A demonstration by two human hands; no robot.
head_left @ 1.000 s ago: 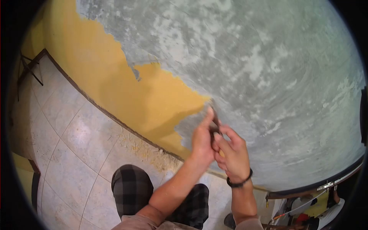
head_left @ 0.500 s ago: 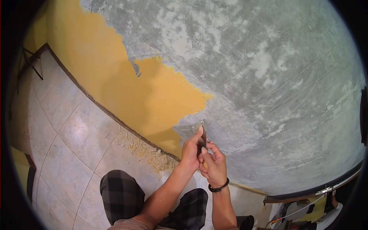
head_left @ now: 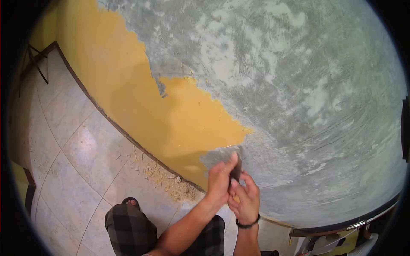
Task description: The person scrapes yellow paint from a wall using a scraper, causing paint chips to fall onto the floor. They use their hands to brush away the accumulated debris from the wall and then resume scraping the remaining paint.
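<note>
A scraper (head_left: 237,169) with a dark metal blade rests against the wall at the lower edge of the yellow paint (head_left: 200,123). My left hand (head_left: 220,181) is closed on the scraper, its thumb pressed along the blade. Just to the right, my right hand (head_left: 245,199) grips the handle, which is mostly hidden by the fingers. Bare grey wall (head_left: 273,98) with whitish patches spreads above and to the right of the paint.
Paint flakes and dust (head_left: 179,187) lie on the tiled floor (head_left: 85,170) along the dark skirting (head_left: 128,141). A thin black metal frame (head_left: 38,68) stands at the far left. Mixed items (head_left: 333,243) sit at the lower right, beneath a dark edge.
Both hands and the scraper appear lower and slightly to the right in view. The wall has also shifted down and right, and a sandaled foot now shows beyond my knee.
</note>
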